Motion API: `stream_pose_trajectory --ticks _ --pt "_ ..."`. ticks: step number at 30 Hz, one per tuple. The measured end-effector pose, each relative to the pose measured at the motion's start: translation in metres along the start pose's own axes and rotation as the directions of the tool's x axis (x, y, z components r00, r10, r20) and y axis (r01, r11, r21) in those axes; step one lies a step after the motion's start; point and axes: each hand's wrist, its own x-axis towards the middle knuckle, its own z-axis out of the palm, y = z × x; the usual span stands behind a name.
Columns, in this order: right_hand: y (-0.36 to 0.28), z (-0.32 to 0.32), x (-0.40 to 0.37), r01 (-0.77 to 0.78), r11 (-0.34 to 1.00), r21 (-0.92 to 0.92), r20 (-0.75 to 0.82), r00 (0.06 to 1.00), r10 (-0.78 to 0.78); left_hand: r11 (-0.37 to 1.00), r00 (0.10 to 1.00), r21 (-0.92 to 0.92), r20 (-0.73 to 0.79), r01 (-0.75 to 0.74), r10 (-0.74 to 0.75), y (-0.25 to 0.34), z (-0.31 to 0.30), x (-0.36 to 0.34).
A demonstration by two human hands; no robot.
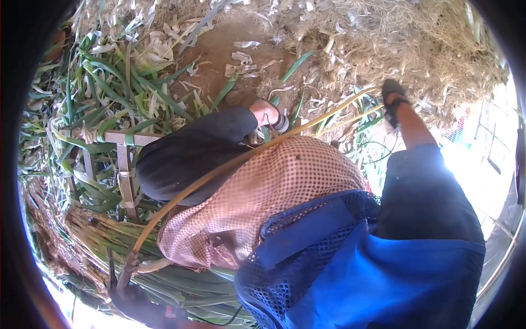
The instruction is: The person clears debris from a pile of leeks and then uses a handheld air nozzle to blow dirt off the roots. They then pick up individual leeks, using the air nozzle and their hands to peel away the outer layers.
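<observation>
- head view: looking straight down the person's own body, with a checked sleeve (263,197) and a blue mesh vest (339,263) filling the near middle
- left hand (129,299) is a dark shape low at the near left edge, right at the bottom end of the yellow stalk (219,170); it's too shadowed, so I honestly can't tell if it's gripping it or just lying against it
- right hand doesn't show in this view, so no call on that one
- the yellow stalk is long and thin, and runs from that near-left corner diagonally across the lap to the far right, ending near the sandal (392,93)
- both legs are in black trousers: one knee (186,153) is bent to the left, and the other leg (422,192) stretches out on the right
- a wooden frame (125,164) sits on the left, wrapped in green leaves (109,82)
- a bundle of green stalks (181,274) lies near, under the sleeve
- bare dirt (219,49) and dry straw (411,33) are on the far side
</observation>
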Motion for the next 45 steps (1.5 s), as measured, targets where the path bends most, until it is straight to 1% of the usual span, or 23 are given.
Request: stream_pose_trajectory --ticks 1,3,4,5,7,9,11,12,14,15,17,20,22,24,25,29,31,34,36,38,39,42,45 --pt "0.028 -0.004 0.013 -0.118 0.992 -0.046 0.044 0.992 0.120 0.984 0.993 0.129 0.021 -0.121 0.119 -0.004 -0.003 0.000" --pt "0.075 -0.034 0.026 -0.186 0.981 -0.064 -0.156 0.972 0.174 0.989 0.988 0.040 -0.057 -0.140 0.142 -0.018 0.002 -0.003" --pt "0.097 -0.056 0.032 -0.092 0.991 -0.102 -0.174 0.982 0.074 0.982 0.988 -0.177 -0.153 -0.059 0.032 -0.023 0.009 -0.003" --pt "0.083 -0.099 0.018 -0.223 0.962 -0.157 -0.167 0.966 0.196 0.917 0.966 -0.398 -0.245 -0.026 -0.079 -0.029 0.017 -0.004" --pt "0.080 -0.108 0.029 -0.287 0.958 0.014 -0.209 0.936 0.283 0.591 0.854 -0.760 -0.093 0.271 -0.512 -0.023 0.029 -0.004" --pt "0.074 -0.111 0.049 -0.249 0.968 0.041 -0.224 0.941 0.252 0.227 0.809 -0.937 0.088 0.264 -0.581 -0.042 0.044 -0.016" --pt "0.040 -0.126 0.043 -0.182 0.983 -0.004 -0.076 0.981 0.181 0.489 0.943 -0.850 0.024 0.194 -0.332 -0.086 0.051 -0.038" --pt "0.047 -0.116 0.050 -0.098 0.994 0.053 -0.158 0.982 0.105 0.592 0.981 -0.798 -0.009 0.112 -0.196 -0.108 0.055 -0.049" --pt "0.046 -0.092 0.073 0.113 0.982 0.149 -0.334 0.941 -0.058 0.543 0.961 -0.824 0.004 0.160 -0.276 -0.081 0.063 -0.050" --pt "0.023 -0.128 0.068 0.128 0.979 0.159 -0.204 0.974 -0.094 0.446 0.931 -0.871 0.033 0.205 -0.364 -0.053 0.065 -0.051" --pt "-0.026 -0.161 0.053 0.460 0.868 0.185 -0.402 0.842 -0.361 0.244 0.860 -0.943 0.077 0.227 -0.504 0.002 0.064 -0.051" --pt "-0.141 -0.267 -0.054 0.719 0.373 0.586 -0.437 0.669 -0.601 0.022 0.769 -0.985 0.119 0.170 -0.628 0.084 0.064 -0.045" --pt "-0.208 -0.305 -0.107 0.819 0.070 0.569 -0.444 0.378 -0.812 -0.054 0.723 -0.986 0.151 0.156 -0.674 0.137 0.070 -0.042" --pt "-0.279 -0.305 -0.146 0.964 -0.251 0.089 -0.679 -0.126 -0.723 0.035 0.726 -0.980 0.121 0.196 -0.677 0.175 0.080 -0.043" --pt "-0.309 -0.308 -0.169 0.955 -0.281 0.097 -0.621 -0.163 -0.767 0.176 0.737 -0.952 0.069 0.250 -0.673 0.182 0.088 -0.045" --pt "-0.389 -0.263 -0.223 0.933 -0.356 -0.060 -0.409 -0.348 -0.844 0.098 0.766 -0.962 0.140 0.256 -0.627 0.185 0.096 -0.080" --pt "-0.400 -0.270 -0.238 0.929 -0.369 -0.036 -0.403 -0.351 -0.845 0.137 0.732 -0.949 0.121 0.282 -0.670 0.170 0.096 -0.096" --pt "-0.413 -0.276 -0.260 0.908 -0.391 -0.152 -0.436 -0.417 -0.798 -0.148 0.690 -0.947 0.310 0.286 -0.654 0.152 0.085 -0.110" --pt "-0.430 -0.272 -0.271 0.869 -0.466 -0.166 -0.454 -0.487 -0.746 -0.131 0.725 -0.947 0.311 0.295 -0.614 0.141 0.088 -0.114" --pt "-0.439 -0.271 -0.278 0.898 -0.440 0.016 -0.282 -0.419 -0.863 -0.238 0.670 -0.924 0.381 0.299 -0.637 0.138 0.089 -0.106" --pt "-0.443 -0.274 -0.279 0.916 -0.392 0.088 -0.242 -0.362 -0.900 -0.280 0.738 -0.946 0.304 0.162 -0.602 0.126 0.103 -0.109" --pt "-0.457 -0.268 -0.269 0.947 -0.291 0.134 -0.171 -0.267 -0.948 -0.146 0.501 -0.987 0.159 0.066 -0.851 0.099 0.127 -0.107" --pt "-0.459 -0.276 -0.270 0.952 -0.273 0.138 -0.057 -0.268 -0.962 0.325 0.451 -0.745 -0.036 0.583 -0.892 0.057 0.198 -0.113"
